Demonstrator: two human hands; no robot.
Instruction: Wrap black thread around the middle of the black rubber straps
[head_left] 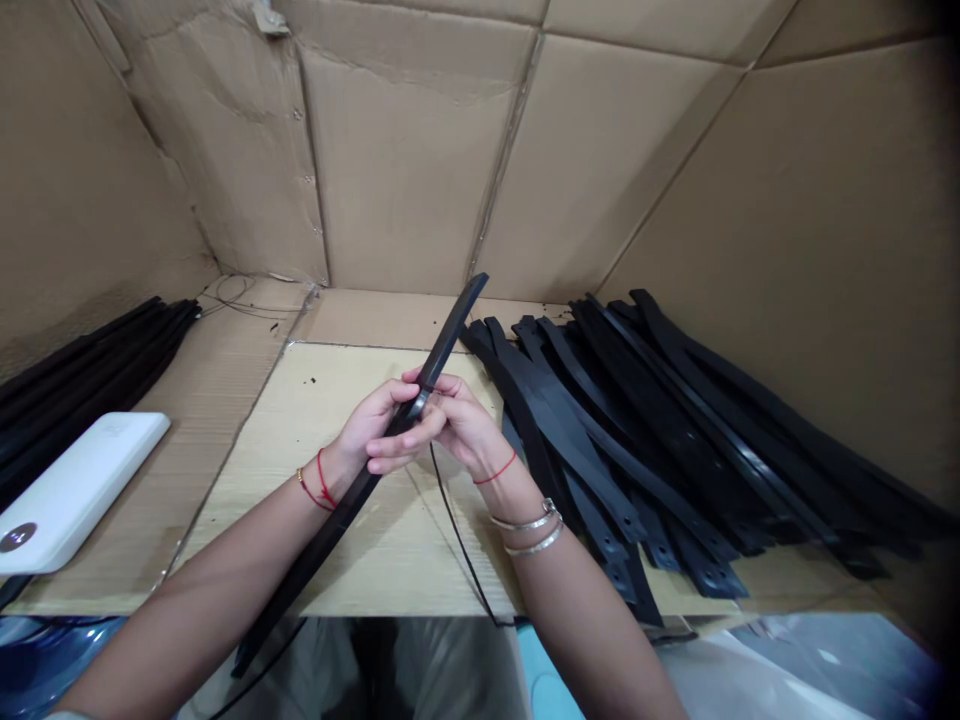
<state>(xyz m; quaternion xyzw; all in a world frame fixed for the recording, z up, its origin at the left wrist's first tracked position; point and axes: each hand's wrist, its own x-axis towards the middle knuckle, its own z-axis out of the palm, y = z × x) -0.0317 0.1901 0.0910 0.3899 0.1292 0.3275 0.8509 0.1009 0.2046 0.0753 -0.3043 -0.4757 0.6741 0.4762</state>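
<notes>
Forearms: bare left forearm (217,570) and right forearm (592,620) angle in from the bottom corners and meet at mid-frame.

Wrist wear: red thread (319,485) on the left wrist; two silver bangles (532,530) and a thinner red thread (495,470) on the right.

Left hand (379,425): closed narrowly around the strip, fingers pointing right.

Right hand (457,420): fingers curled tightly on the same strip, just against the left hand.

Held piece: long black rubbery strip (322,530), tilted, upper end rising above both hands, lower end reaching past the board's front edge.

Right side: heap of matching black strips (637,430), hole-punched ends facing the person, lying just beside the right forearm.

Left side: bundle of black strips (82,370); white power bank (75,490) nearby, its small top marking unreadable.

Underneath: pale wood-grain board (337,540), with a thin black cord (457,540) across it.

Surround: corrugated cardboard walls (405,170).
</notes>
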